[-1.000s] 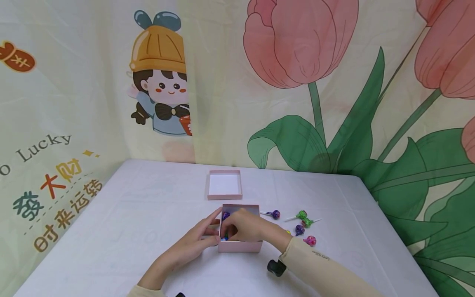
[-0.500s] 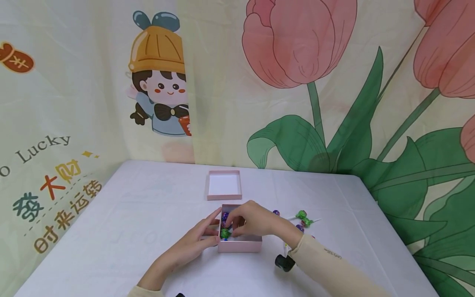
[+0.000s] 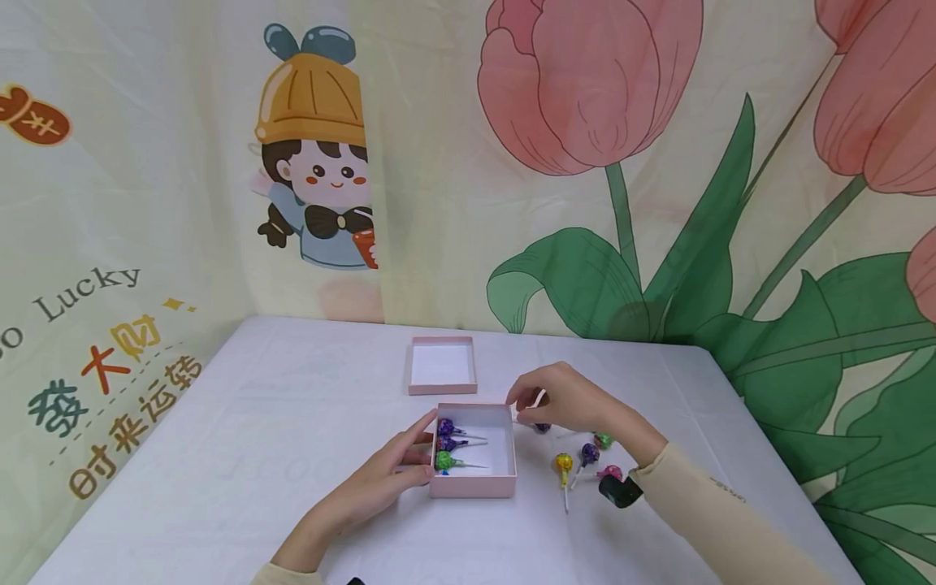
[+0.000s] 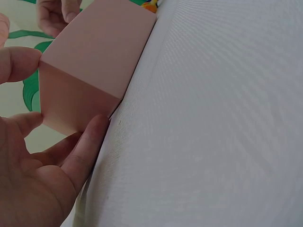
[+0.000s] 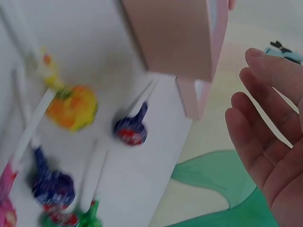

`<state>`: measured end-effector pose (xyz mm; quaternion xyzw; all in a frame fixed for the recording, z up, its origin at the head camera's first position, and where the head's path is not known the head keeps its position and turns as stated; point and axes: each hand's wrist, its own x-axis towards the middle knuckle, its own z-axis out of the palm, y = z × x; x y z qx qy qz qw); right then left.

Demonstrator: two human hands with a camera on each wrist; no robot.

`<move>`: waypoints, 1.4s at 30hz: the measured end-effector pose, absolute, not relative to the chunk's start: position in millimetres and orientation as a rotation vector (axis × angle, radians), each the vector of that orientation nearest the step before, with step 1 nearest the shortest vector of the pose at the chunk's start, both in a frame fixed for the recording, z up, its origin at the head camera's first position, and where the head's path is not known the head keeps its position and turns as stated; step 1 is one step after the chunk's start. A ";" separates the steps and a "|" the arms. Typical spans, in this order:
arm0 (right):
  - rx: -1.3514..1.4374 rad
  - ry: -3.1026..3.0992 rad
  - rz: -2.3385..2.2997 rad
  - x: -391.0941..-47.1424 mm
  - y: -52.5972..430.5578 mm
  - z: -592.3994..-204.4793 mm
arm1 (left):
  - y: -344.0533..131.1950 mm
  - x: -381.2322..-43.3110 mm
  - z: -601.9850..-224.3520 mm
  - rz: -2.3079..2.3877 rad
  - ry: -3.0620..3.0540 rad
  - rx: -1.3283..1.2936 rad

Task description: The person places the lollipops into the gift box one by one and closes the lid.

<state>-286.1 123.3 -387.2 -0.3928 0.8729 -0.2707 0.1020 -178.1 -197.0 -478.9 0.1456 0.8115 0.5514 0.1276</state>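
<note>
Head view only: inside of square, open-topped, pale-pink card box (image 3: 472, 487), midway across white cloth-covered table (image 3: 183, 487). Along its left wall, far purple-wrapped round lollipop (image 3: 445, 426), nearer purple-wrapped round lollipop (image 3: 445, 444), green-wrapped round lollipop (image 3: 444, 461); white sticks toward the right. Just behind, apart from box: shallow pale-pink square lid (image 3: 442, 388), white inside up.

Left wrist view: outer walls of box, with left hand (image 4: 42, 177) at one end, fingers parted and fairly straight, tips touching the wall, thumb at the upper edge.

Right wrist view: right hand (image 5: 279, 127) with fingers loosely curved. On the cloth, yellow-orange lollipop (image 5: 75, 109), red-labelled purple lollipop (image 5: 130, 130) nearest lid, another purple lollipop (image 5: 53, 189), pink lollipop (image 5: 7, 210).

Room: white box floor right of the sticks; strip of cloth between right wall and yellow-orange lollipop; far table edge well behind lid.

Hard to make out: blue scrap (image 3: 444, 472), mostly behind near wall. Red-labelled purple lollipop partly under right hand in head view; pink one partly behind black wrist device (image 3: 620, 491), cut off and blurred from right wrist. Contact of right fingertips with far right box corner: cannot tell.
</note>
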 end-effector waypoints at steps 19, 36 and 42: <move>-1.094 2.526 -0.726 -307.0 147.7 -438.6 | -196.3 -177.0 -478.2 1.603 2.372 0.415; -0.995 2.579 -0.702 -310.8 157.2 -441.0 | -195.2 -176.4 -473.8 1.612 2.357 0.401; -0.973 2.603 -0.685 -315.3 165.0 -442.7 | -195.4 -176.5 -475.2 1.610 2.355 0.395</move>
